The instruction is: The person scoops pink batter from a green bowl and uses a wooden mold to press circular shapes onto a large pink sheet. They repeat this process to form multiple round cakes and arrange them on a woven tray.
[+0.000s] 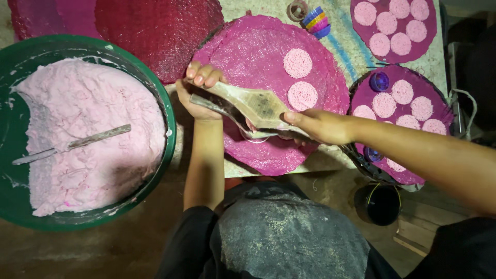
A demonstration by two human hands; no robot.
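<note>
Grey dusty lap cloth (281, 232) nearest the lens, dark sleeves either side. Above it, left hand (199, 93) with fingers curled shut around the end of a flat wooden paddle (256, 105), smeared pale. Right hand (320, 126) closed on the paddle's other end, thumb on top. Beneath the paddle, a metal spoon (227, 111) running toward a small round ring mould (254, 135), partly hidden by both hands; which hand grips the spoon cannot be told.

All this over a large pink woven mat (258, 57), round, bearing two pale pink discs (298, 63) side by side near its right half. Darker red mat (155, 31) just beside it to the left, overlapping the edge. Two purple mats (408, 111) to the right, each covered with rows of similar discs; a small purple cap (380, 81) on the nearer one. Stack of coloured rings (316, 20) near the top, on a pale worn table surface (356, 51).

Green basin (160, 103) at far left, well filled with pale pink paste (93, 129); a metal spatula (72, 143) lying across the paste, handle toward the basin's left wall. Dark bucket (378, 204) on the dim floor at lower right. Lighting low, floor brownish.
</note>
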